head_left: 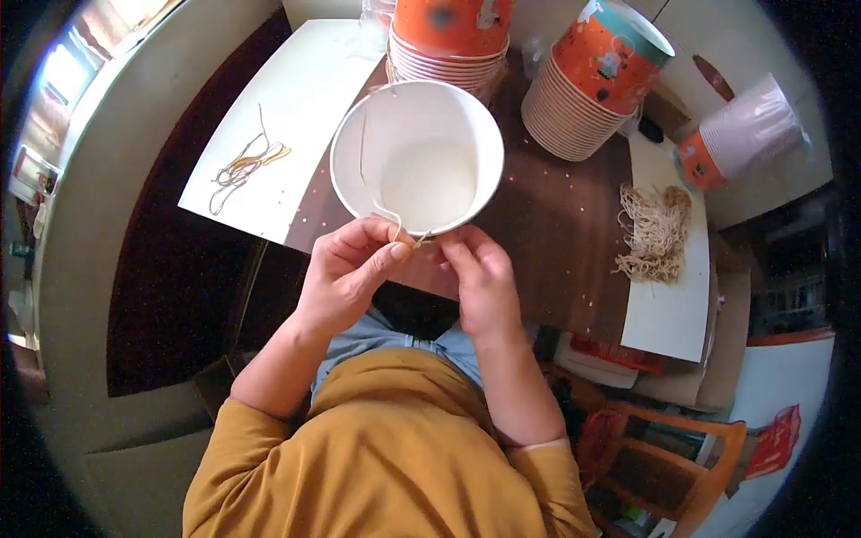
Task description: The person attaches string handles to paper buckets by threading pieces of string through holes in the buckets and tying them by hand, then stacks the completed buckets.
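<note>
A white paper bucket (482, 152) sits at the near edge of the table, its open mouth tilted toward me. My left hand (339, 273) pinches a thin beige string (387, 213) between thumb and forefinger at the bucket's near rim. One length of the string runs up inside along the bucket's left wall. On the other side of the same spot, my right hand (486, 280) has its fingers closed at the rim, where a short bit of string shows between both hands. The right fingertips are partly hidden.
Stacked orange paper buckets (583, 90) stand behind, with another stack (448, 49) beside them. A wrapped stack of cups (749, 130) leans at far right. Bundled strings (659, 233) lie on the right white board, loose strings (242, 168) on the left. A wooden chair (664, 457) stands lower right.
</note>
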Demonstrator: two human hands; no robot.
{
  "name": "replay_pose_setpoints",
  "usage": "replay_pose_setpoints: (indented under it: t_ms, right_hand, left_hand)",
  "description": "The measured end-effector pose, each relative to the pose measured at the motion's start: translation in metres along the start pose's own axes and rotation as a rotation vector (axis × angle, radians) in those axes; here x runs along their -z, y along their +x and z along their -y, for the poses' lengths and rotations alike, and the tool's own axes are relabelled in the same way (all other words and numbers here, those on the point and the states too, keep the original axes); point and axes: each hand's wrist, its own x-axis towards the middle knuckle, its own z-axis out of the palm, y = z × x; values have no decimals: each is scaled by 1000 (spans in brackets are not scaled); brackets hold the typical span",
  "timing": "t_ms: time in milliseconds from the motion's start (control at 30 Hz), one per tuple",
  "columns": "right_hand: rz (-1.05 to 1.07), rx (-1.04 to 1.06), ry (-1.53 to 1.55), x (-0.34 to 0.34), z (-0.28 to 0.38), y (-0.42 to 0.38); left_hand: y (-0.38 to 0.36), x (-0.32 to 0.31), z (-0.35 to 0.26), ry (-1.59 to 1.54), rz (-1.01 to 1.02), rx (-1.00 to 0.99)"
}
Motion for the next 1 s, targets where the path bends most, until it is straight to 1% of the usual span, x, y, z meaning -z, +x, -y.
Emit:
replay_pose_setpoints:
  t_ms: [33,100,133,233,300,367,433,500,533,633,733,833,967,1000]
  right_hand:
    - [-45,72,-122,-2,3,-2]
    - [-241,556,-512,-6,12,-9]
    - [-341,800,-706,-7,16,-12]
    - [-178,972,-912,-10,20,-12]
    - [-128,1095,-882,-11,19,-2]
    - [-101,1148,-843,-12,20,5]
    - [-106,1150,-792,-17,20,6]
    - [-120,1149,-741,-20,15,5]
    - [-117,1144,-762,-19,14,4]
    - [-123,1155,-833,-19,9,4]
    - [-152,1198,-916,-16,2,7]
    - [-138,1223,-970,-13,5,9]
    - [-131,1218,-1056,-12,6,11]
    - [-124,1217,-1081,-12,8,11]
  left_hand:
    - [1,1,-1,66,-7,-14]
    - [2,3,-3,196,-23,-33]
    - [3,2,-4,232,-14,-95]
    - [5,-4,-4,364,27,-260]
    - [6,-3,-5,492,61,-349]
    - [5,-4,-7,480,24,-340]
    - [2,-3,-11,463,0,-323]
    - [1,-4,-14,523,15,-382]
    - [0,-5,-15,551,23,-407]
    - [-4,-2,-18,477,11,-390]
    - [-10,-3,-25,72,35,-298]
    - [-11,-1,-32,-4,105,-265]
    - [-6,10,-21,-174,157,-159]
    - [-4,8,-21,-253,137,-180]
